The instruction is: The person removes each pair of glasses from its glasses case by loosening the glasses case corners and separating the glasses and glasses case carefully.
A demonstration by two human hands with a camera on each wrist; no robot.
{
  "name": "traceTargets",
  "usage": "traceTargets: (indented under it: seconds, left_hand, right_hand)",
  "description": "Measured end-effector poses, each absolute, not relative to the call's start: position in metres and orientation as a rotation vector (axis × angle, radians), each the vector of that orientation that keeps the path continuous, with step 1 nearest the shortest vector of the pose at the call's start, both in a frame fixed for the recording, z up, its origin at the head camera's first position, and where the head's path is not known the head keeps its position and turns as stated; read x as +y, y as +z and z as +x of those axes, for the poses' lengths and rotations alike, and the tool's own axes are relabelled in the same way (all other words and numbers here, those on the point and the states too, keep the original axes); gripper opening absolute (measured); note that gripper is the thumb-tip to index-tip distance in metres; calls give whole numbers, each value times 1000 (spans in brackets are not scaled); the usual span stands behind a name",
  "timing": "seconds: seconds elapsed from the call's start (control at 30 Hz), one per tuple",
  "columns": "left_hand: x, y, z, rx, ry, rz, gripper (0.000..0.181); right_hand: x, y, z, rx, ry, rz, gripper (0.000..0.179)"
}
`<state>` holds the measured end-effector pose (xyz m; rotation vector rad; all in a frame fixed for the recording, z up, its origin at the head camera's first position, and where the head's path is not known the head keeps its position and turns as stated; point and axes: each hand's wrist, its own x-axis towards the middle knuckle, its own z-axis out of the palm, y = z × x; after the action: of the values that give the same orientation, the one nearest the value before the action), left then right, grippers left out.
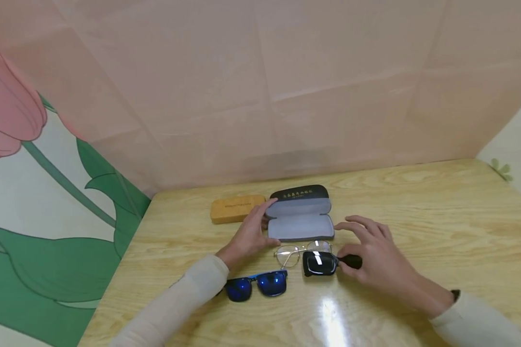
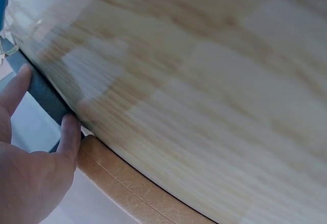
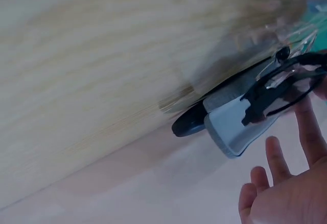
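An eyeglass case point(image 1: 301, 226) with a grey lining and a black lid lies unfolded on the table. My left hand point(image 1: 251, 232) is at its left side, with extended fingers touching the lid's edge and the thumb by the lower corner. In the left wrist view, two fingertips of the left hand point(image 2: 43, 168) rest on the case's dark rim point(image 2: 48, 94). My right hand point(image 1: 375, 253) pinches a pair of black sunglasses point(image 1: 320, 264) between thumb and index finger, its other fingers spread. Thin-rimmed clear glasses point(image 1: 288, 256) lie between case and sunglasses, partly overlapped by the sunglasses.
Blue-lensed sunglasses point(image 1: 256, 285) lie under the left forearm's side, nearer the front. A tan eyeglass case point(image 1: 236, 208), closed, sits left of the unfolded one. Pink cloth point(image 1: 260, 120) hangs behind the wooden table point(image 1: 443, 217).
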<state>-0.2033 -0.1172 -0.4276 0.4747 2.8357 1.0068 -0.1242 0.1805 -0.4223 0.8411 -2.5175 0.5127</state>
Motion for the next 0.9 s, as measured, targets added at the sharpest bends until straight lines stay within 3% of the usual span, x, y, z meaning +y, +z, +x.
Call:
traceTargets:
  seconds: [0.9]
  left_hand:
    - [-122, -431, -205, 2833, 1025, 475, 112]
  right_hand:
    - [172, -431, -113, -2632, 470, 898, 23]
